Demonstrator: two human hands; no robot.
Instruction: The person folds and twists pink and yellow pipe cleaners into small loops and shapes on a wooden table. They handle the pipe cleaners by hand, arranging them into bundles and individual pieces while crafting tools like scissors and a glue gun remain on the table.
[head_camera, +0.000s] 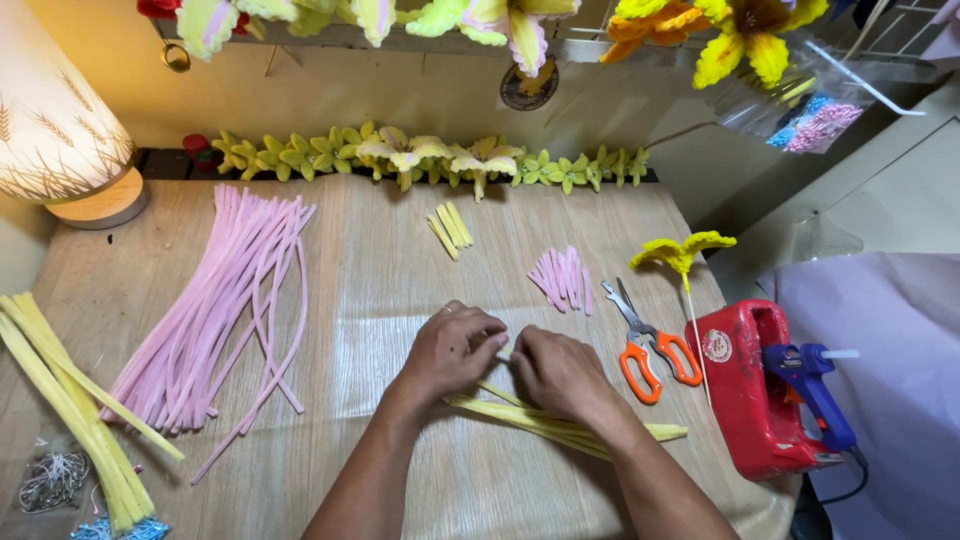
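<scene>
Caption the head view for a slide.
Both hands, left hand and right hand, pinch yellow pipe cleaners beside orange scissors.

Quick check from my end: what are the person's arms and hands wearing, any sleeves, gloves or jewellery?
Both forearms are bare, with no sleeves in view. Neither the left hand nor the right hand wears a glove. A thin ring shows on a finger of the left hand. No watch or bracelet is visible on either wrist.

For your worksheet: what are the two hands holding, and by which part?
Both hands, left hand and right hand, pinch the yellow pipe cleaners at one end.
</scene>
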